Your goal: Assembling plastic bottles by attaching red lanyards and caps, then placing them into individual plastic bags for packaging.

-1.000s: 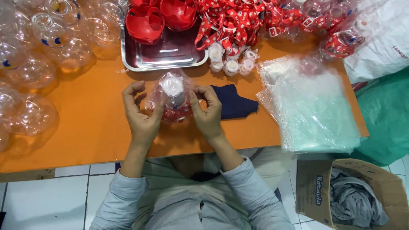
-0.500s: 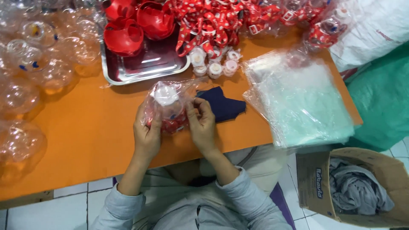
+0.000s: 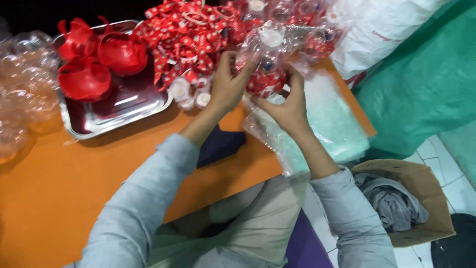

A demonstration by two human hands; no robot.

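Lifting away from the near edge where they worked half a second ago, both hands now sit farther out over the orange table [image 3: 59, 198], up against the heap of red ribbons [image 3: 191, 37], and the view has swung so that the tabletop runs at a slant. At the far left, clear plastic globes [image 3: 22, 94] crowd the table's edge; next to them the steel tray [image 3: 124, 106] holds red bowl-shaped pieces [image 3: 87, 74] in its far-left corner, the rest of its floor bare. Small white caps [image 3: 191, 94] lie just beside the tray's right rim. The left hand [image 3: 228, 82] grips the clear bag with a red-and-white piece inside [image 3: 265, 64] from the left, fingers curled and pinching the film. The right hand [image 3: 287, 106] supports the same bag from below and the right, thumb pressed up against it, fingers partly spread. A dark blue cloth [image 3: 220, 144] lies under the left forearm. Right of the hands, a stack of clear plastic bags [image 3: 332, 124] reaches the table's right edge, leaving little bare room there; the widest open stretch is the near-left tabletop. Past the edge stand a green sack [image 3: 421, 84], a white sack [image 3: 391, 30] and a cardboard box [image 3: 426, 198] of grey cloth on the floor.
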